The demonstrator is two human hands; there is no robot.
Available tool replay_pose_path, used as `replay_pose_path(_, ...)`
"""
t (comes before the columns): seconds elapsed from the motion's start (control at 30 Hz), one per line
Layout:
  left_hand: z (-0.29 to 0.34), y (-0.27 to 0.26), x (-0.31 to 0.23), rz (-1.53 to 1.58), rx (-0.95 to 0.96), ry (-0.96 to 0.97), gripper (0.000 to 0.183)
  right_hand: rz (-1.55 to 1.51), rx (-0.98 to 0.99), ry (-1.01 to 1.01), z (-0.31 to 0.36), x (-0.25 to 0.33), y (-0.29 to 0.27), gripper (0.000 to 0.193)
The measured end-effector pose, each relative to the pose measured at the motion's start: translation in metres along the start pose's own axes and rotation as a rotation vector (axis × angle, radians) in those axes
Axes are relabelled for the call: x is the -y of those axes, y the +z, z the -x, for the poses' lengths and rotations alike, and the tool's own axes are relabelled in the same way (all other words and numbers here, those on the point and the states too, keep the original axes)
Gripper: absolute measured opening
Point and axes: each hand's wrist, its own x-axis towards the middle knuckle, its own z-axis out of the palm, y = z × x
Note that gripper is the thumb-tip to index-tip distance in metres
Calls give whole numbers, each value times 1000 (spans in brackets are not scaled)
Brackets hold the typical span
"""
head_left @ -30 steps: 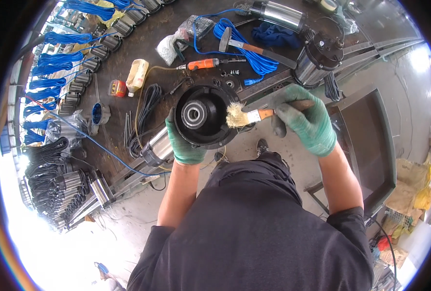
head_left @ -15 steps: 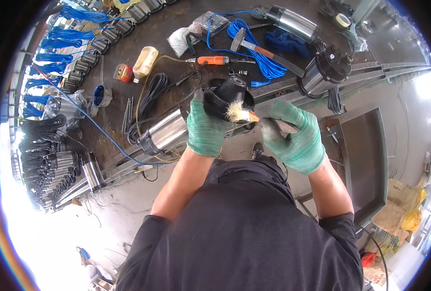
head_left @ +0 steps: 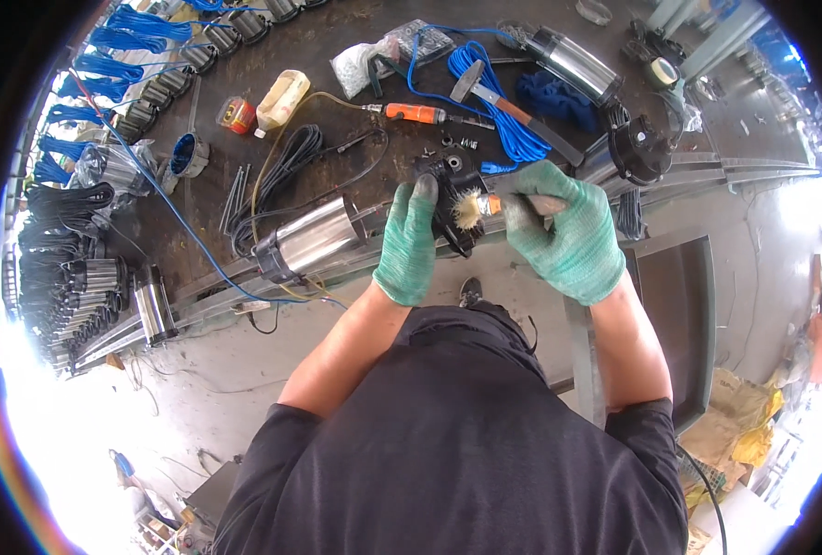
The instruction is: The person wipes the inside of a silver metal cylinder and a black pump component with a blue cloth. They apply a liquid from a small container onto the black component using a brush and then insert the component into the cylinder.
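Note:
In a green knitted glove, my left hand (head_left: 408,239) grips a black pump housing part (head_left: 446,222) at its left side, over the near edge of the bench. My right hand (head_left: 566,233), gloved the same way, is closed around the handle of a paintbrush (head_left: 469,210) with pale bristles. The bristles point left and meet the black part's right side, or lie just in front of it. A steel motor cylinder (head_left: 314,240) lies on the bench edge left of my left hand. Beyond the part are small metal pieces (head_left: 467,143).
On the dark bench (head_left: 272,42) lie an orange air tool (head_left: 415,113), a hammer (head_left: 522,116) over coiled blue cable (head_left: 496,69), and a cream plastic bottle (head_left: 282,100). Motors with cables line the left. At the right stands another black-capped motor (head_left: 637,150).
The black part has been turned in my left hand, so its cone no longer faces up. The brush has stayed close to its right side. The whole view has shifted slightly.

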Motion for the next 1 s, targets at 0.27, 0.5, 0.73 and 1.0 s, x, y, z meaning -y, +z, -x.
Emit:
replay_pose_path(0.27,6,-24,22,-414,5,102,39,79,25,-175,-52,-22,4,3)
replay_pose_path(0.5,16,-8,8,-244,33,-5,30,202,181,10,-88,-43,-3,11)
replay_pose_path(0.73,19,-13,-5,-277,100,-21,43,27,31,45,-75,-49,-17,13)
replay_pose_path(1.0,13,-11,-6,-310,135,-21,45,-246,-17,199,-48,-63,-21,9)
